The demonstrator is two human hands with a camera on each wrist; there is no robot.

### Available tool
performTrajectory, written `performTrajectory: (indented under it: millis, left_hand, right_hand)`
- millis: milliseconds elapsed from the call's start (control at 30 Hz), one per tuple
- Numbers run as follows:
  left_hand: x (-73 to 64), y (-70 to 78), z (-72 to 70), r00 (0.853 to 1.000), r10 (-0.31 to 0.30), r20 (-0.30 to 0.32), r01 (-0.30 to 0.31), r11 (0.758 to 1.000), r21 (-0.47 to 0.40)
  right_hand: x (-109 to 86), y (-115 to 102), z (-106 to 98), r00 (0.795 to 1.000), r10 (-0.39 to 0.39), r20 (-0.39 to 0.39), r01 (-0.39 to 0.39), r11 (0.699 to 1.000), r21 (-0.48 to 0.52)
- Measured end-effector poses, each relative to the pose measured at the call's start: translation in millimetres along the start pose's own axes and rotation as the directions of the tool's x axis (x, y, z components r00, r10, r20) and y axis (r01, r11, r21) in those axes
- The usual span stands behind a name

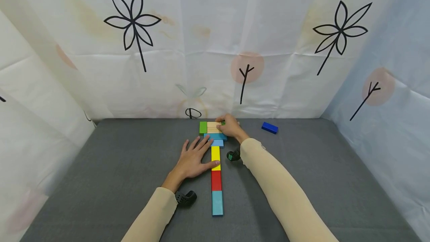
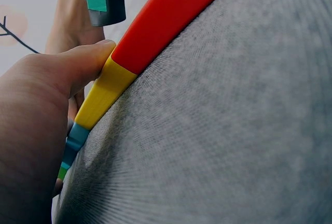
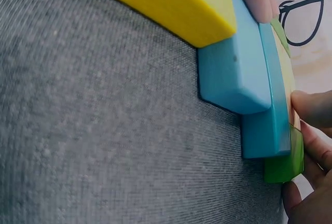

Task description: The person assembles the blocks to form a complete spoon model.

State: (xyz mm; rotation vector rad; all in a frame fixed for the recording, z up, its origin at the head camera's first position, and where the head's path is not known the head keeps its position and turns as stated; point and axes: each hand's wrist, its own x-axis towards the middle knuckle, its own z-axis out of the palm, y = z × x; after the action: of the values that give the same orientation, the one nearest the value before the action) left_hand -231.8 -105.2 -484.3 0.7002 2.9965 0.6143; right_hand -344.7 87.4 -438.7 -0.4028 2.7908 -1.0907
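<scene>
A flat figure of wooden blocks lies on the grey cloth. Its stem has a light blue block (image 1: 217, 203), a red block (image 1: 216, 180) and a yellow block (image 1: 215, 154). Above come a short blue block (image 1: 218, 143) and a wider blue block (image 1: 221, 136). A green block (image 1: 203, 127) and natural wood pieces (image 1: 212, 127) form the far row. My left hand (image 1: 192, 163) is spread, thumb touching the yellow block, fingertips at the blue blocks. With curled fingers my right hand (image 1: 232, 127) holds the right-hand green block (image 3: 284, 166), mostly hidden from the head view.
A loose dark blue block (image 1: 270, 128) lies right of the right hand. The grey tabletop (image 1: 111, 182) ends at a patterned white curtain (image 1: 201, 66) behind the figure. Curtains also hang at both sides. Each wrist carries a black camera.
</scene>
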Motion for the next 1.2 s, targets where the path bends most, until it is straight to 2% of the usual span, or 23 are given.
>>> performTrajectory:
  millis: [267, 467, 800, 1067, 1200]
  left_hand:
    - [-0.2, -0.2, 0.8, 1.000, 0.001, 0.011, -0.001, 1.000, -0.007]
    - [-0.5, -1.5, 2.2, 1.000, -0.008, 0.014, 0.008, 1.000, -0.005]
    - [-2.7, -1.3, 2.9, 1.000, 0.009, -0.002, -0.009, 1.000, -0.015]
    - [-1.1, -1.9, 2.1, 1.000, 0.014, -0.016, -0.014, 1.000, -0.008]
    - [-0.5, -1.8, 1.8, 1.000, 0.010, -0.003, -0.010, 1.000, -0.006]
  right_hand:
    - [-9.7, 5, -3, 0.999, -0.042, -0.021, 0.043, 0.998, 0.056]
    - [-23.2, 21, -14, 0.992, -0.101, -0.075, 0.109, 0.989, 0.104]
    - [-53.1, 70, -50, 0.984, -0.070, -0.162, 0.096, 0.982, 0.160]
    - [-78.6, 104, -83, 0.952, -0.022, -0.306, 0.070, 0.987, 0.146]
    - [-88.9, 120, -95, 0.942, -0.006, -0.337, 0.042, 0.994, 0.101]
